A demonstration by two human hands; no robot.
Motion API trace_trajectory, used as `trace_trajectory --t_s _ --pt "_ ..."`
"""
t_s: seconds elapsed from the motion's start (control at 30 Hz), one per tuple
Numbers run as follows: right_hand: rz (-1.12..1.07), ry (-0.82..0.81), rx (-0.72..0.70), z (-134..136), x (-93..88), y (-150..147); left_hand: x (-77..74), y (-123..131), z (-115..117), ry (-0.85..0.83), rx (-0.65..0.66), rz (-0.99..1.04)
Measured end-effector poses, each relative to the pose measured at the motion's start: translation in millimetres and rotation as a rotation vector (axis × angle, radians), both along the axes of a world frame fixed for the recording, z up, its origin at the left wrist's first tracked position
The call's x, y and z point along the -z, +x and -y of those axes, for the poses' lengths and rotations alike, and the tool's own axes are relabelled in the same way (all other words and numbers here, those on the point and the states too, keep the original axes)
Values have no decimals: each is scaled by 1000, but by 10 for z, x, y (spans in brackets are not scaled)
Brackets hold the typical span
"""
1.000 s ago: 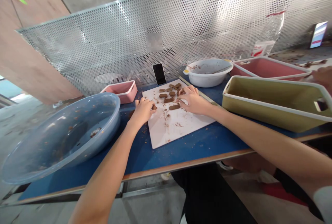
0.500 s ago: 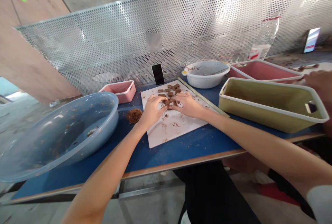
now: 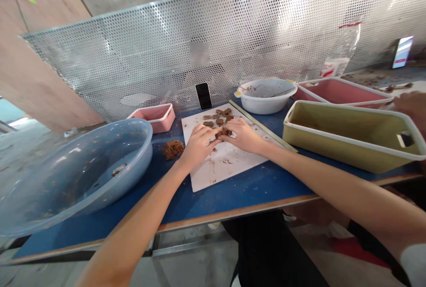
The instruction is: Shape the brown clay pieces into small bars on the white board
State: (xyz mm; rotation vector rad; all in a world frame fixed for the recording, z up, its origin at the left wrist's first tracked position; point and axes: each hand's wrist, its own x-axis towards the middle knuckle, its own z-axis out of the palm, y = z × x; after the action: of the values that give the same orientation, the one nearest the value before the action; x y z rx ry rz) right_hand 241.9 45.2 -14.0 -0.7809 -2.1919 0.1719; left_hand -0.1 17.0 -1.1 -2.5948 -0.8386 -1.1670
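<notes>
Over a white board (image 3: 213, 174), both of my hands meet around small brown clay-like pieces (image 3: 226, 132). My left hand (image 3: 199, 144) is closed, its fingertips and thumb pressed against one piece from the left. From the right, my right hand (image 3: 245, 136) pinches at the same piece, fingers curled over it; part of it is hidden by the fingers. Several more brown lumps (image 3: 219, 121) lie on the board just beyond my fingers. Left of the board sits a loose brown fibrous clump (image 3: 173, 149). Brown crumbs and smears mark the board's near half.
A big blue basin (image 3: 136, 158) stands at left, with a small pink box (image 3: 163, 120) behind it. A phone (image 3: 203, 96) leans against the perforated metal screen (image 3: 149, 60). At right are a white bowl (image 3: 266, 103), an olive bin (image 3: 346, 145), a pink bin (image 3: 359, 89) and another person's hand (image 3: 412, 105).
My left fingers have stretched further right over the piece, and my right fingers have shifted slightly around it. The lumps beyond stay in place; the view has moved slightly.
</notes>
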Motion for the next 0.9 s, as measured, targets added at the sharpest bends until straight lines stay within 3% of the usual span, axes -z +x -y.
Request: trace_trajectory --t_s 0.47,0.9 --pt "-155 29 -93 53 -33 8 61 19 -53 -75 89 168" --pt "-86 203 -62 155 -122 -2 4 53 -18 -153 105 308"
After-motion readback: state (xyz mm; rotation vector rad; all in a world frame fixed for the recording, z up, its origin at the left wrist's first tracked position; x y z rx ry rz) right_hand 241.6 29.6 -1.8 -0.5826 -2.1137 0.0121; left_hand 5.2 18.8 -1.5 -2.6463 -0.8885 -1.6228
